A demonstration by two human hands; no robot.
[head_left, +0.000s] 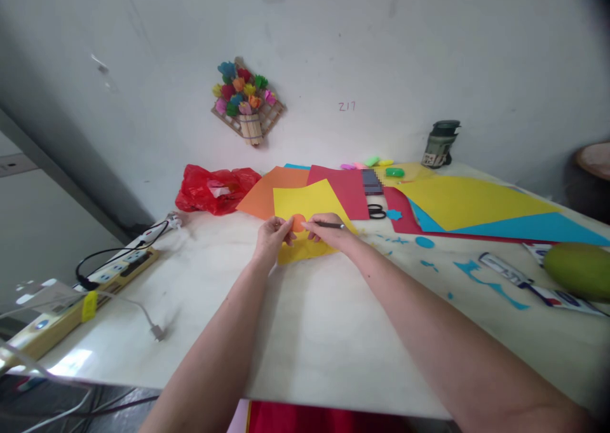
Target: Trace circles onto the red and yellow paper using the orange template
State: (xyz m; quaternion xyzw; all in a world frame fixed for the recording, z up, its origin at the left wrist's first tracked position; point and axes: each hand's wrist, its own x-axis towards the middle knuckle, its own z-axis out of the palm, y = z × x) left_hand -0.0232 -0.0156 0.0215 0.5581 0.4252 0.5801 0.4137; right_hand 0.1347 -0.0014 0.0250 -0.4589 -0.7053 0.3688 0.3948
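Observation:
Between my two hands is a small orange paper circle [298,222], held over a yellow sheet of paper [307,199]. The fingers of my left hand [275,234] pinch the circle at its left edge. My right hand [328,228] grips a dark pen [332,225], whose tip end is hidden at the circle's right side. Under and behind the yellow sheet lie an orange sheet [261,194] and a red sheet [340,191]. Black-handled scissors [377,212] rest to the right, beside a blue paper cutout [394,215].
Blue scraps, a blue circle [424,242], glue tubes [506,270] and a green fruit [579,269] lie at right, below large yellow paper [476,201]. A dark green bottle [440,144] stands behind. A red plastic bag [216,190] and power strips [121,273] with cables occupy the left.

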